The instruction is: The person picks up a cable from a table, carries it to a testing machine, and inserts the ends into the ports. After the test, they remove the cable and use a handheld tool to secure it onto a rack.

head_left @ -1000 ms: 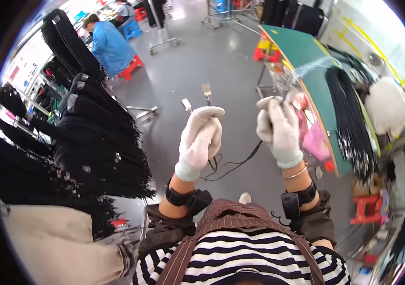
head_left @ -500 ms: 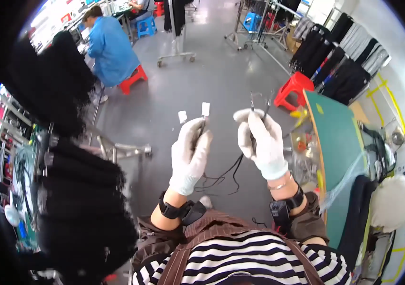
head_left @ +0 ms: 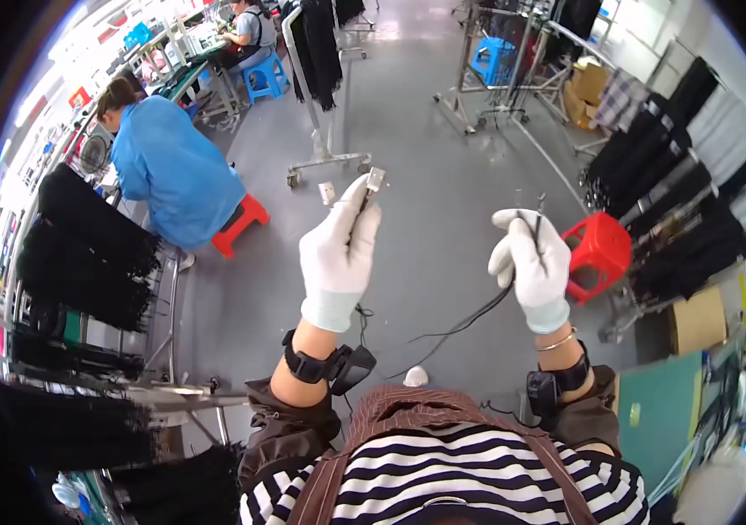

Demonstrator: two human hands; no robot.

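Your gloved left hand [head_left: 338,262] pinches the dark stem of a pale rectangular end piece [head_left: 376,179]; your right hand [head_left: 534,262] pinches black cords [head_left: 481,311], tails hanging above the floor [head_left: 425,131]. You seem mid-handling; the next move calls for firm pinches and untangled tails.

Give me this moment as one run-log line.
left hand: pinching pale-tipped dark cord | right hand: gripping dark cords, trailing toward picture's lower left | nearby: red stool on right, seated person in blue
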